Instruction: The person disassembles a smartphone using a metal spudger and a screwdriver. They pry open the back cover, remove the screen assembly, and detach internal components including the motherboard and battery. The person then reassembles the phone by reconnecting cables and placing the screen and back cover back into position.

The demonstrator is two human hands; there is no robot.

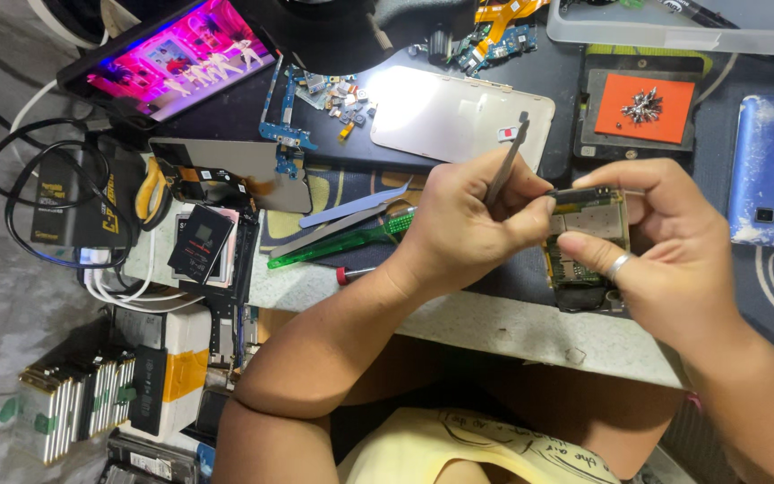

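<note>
While pinching tweezers (505,166), hands (575,233) together

A phone repair workshop: circuit boards (494,36), loose screws (644,105), tweezers (356,204) and stacked batteries (69,408) are crowding the bench (512,327).

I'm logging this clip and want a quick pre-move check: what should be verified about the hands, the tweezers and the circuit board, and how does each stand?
1. Right hand has the circuit board in a firm grip: ok, fingers wrap its top and side.
2. Left hand holds the tweezers: ok, pinched between thumb and fingers.
3. Tweezer tips on the board's top edge: cannot tell, the fingers hide the tips.
4. Board lifted off the work mat: ok, held above the table edge.
5. Loose screws kept away from the hands: ok, piled on the orange pad.
</note>
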